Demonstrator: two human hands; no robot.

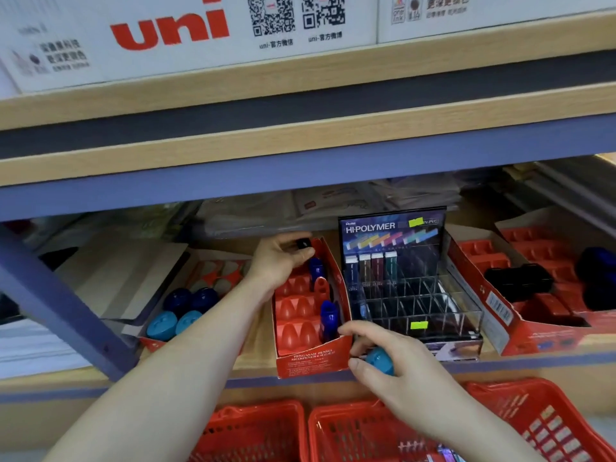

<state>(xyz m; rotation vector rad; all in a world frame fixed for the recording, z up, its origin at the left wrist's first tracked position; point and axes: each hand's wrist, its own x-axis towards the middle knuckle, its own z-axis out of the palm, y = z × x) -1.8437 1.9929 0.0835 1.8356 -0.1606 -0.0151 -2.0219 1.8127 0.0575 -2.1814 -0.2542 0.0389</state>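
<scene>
Head view, nearest first: red baskets (pixel 363 425) sit below the shelf edge. Above them the right hand (pixel 403 365) curls round a light-blue sharpener (pixel 380 360); its thumb lies under the rounded body, the other fingers (pixel 353 328) arch over the top, and most of the body is covered. The sharpener hangs just in front of the right front corner of a red display box (pixel 313 363) on the shelf. Two dark-blue sharpeners (pixel 328 320) stand along the box's right side. At the box's far end the left hand (pixel 276 258) pinches a small black piece (pixel 303 244) between thumb and fingertips, just above the back rim. An eraser display (pixel 393 228) stands right of the box
</scene>
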